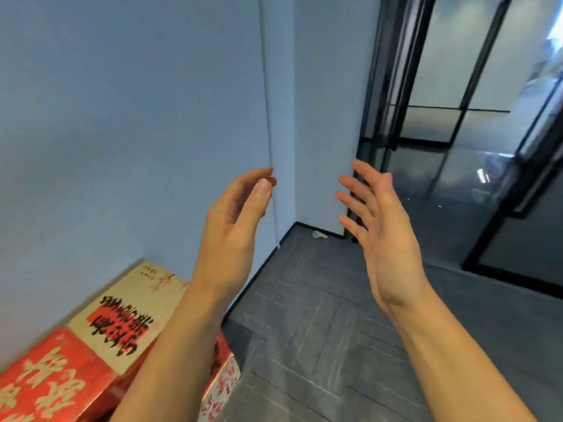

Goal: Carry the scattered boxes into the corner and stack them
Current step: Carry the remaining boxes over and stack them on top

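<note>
Head view. I am holding both hands up with nothing in them. My left hand [234, 226] is sitting at 9 o'clock of centre, its fingers [259, 190] released and loosely curved. My right hand [384, 236] is sitting at 3 o'clock, fingers spread straight, palm turned inward.

The red-and-cream box [100, 339] is lying at 7 o'clock against the blue wall [122, 117], partly behind my left forearm; I cannot tell whether it is one box or several.

Judgement: this is printed cardboard, probably stiff at the edges, yielding mid-panel and slick-faced, and its weight is unknown. I am therefore favouring flat palms on two opposite sides, low down.

The grey tiled floor [320, 315] is running toward 12 o'clock into a recess, where a small pale object [319, 235] is lying. A black-framed glass partition [457, 117] is standing at 2 o'clock.
</note>
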Tool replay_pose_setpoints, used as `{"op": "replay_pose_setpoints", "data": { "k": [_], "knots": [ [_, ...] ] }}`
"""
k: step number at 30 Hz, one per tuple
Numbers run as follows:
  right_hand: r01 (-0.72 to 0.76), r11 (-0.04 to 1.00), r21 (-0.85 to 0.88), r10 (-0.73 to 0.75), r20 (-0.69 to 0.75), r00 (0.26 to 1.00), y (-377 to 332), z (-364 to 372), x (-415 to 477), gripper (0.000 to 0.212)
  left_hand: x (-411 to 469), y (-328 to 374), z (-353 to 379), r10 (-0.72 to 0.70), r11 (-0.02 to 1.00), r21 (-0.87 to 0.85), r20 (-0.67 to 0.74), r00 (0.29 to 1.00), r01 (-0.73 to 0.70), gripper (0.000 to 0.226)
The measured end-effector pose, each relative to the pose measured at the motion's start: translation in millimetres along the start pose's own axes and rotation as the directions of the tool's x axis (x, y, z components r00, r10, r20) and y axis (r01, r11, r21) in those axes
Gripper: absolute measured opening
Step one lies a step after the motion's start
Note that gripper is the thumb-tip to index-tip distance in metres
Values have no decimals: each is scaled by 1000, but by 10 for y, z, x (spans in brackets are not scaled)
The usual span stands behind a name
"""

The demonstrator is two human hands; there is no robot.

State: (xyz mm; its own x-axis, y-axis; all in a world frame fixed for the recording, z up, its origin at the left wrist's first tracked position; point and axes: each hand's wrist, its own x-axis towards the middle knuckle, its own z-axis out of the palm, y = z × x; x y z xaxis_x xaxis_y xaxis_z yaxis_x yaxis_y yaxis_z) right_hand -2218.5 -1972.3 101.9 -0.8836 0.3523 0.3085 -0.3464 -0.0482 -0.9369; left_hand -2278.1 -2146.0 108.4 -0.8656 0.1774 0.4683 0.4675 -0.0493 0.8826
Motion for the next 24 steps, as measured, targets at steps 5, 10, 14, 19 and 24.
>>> {"op": "replay_pose_setpoints", "data": {
  "k": [5,10,14,19,24],
  "knots": [
    [5,996,-85,-27,-267,963,-49,-1130,34,79,327,-216,1255,-13,993,-112,212,977,37,45],
    [2,983,-182,-96,-505,858,-90,-2090,114,88,608,-453,2412,-3,979,-183,437,899,93,40],
    [-49,972,-228,-114,-648,753,-103,-2686,258,75,838,-637,3293,20,962,-234,569,822,139,50],
    [-88,956,-278,-175,-787,592,-165,-3445,169,84,857,-709,4362,68,938,-286,702,709,193,59],
    [-113,937,-330,-251,-863,439,-279,-4276,-28,98,661,-632,5443,129,908,-333,797,590,253,49]
  ]
}}
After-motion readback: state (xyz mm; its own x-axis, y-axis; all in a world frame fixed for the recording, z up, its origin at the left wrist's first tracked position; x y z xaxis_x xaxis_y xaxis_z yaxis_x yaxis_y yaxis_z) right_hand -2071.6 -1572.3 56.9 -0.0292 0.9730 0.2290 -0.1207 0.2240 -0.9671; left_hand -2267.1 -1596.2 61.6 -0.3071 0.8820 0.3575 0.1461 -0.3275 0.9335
